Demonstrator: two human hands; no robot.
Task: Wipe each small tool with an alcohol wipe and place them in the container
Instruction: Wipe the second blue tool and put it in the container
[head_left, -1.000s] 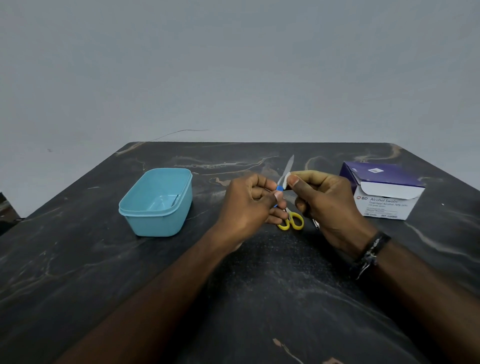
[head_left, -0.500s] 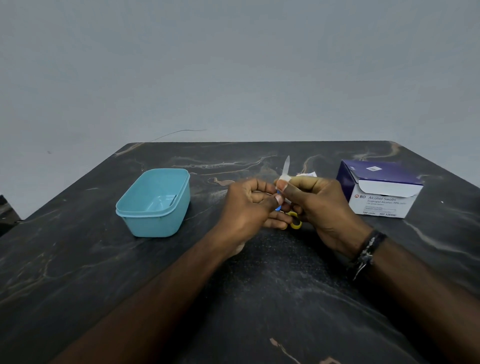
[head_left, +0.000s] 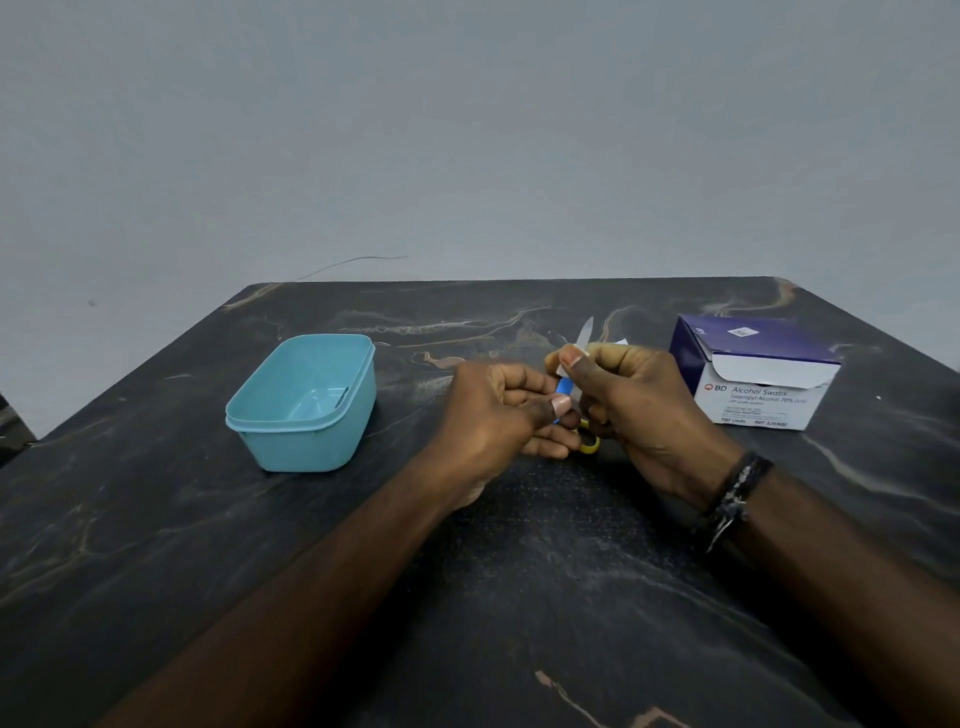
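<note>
small scissors up off the table, blade tip pointing up between both hands; blue pivot and a yellow handle loop peek out. left hand grips the handle end, fingers curled round it. right hand pinches a white alcohol wipe against the blade, thumb on top. teal container sits well to the left, a thin item lying inside, too small to tell. purple-and-white alcohol swabs box stands just right of the hands. dark bracelet on the right wrist
</note>
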